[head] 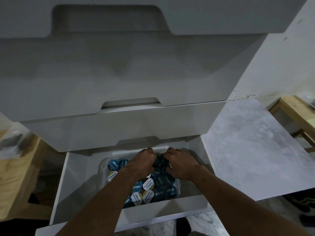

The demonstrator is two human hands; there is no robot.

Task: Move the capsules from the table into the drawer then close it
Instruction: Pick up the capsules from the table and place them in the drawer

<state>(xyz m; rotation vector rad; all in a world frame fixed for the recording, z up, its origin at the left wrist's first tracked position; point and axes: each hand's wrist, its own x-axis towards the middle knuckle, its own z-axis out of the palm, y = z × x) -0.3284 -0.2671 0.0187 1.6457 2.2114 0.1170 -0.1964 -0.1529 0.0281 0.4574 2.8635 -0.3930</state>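
Beneath the upper drawer (119,128), left hand (143,165) and right hand (183,166) clutch capsules (161,161) over tray (103,169).

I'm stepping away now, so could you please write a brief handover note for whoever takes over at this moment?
Hands: left hand and right hand are both in the open drawer, fingers curled over dark capsules at the back of the clear tub.
Many others fill the tub.
Done: none show on the grey top in view.
Left: let go, pull hands out, close the drawer.

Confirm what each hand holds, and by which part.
Left hand and right hand are down among the capsules; fingertips hidden, so any hold cannot be told.
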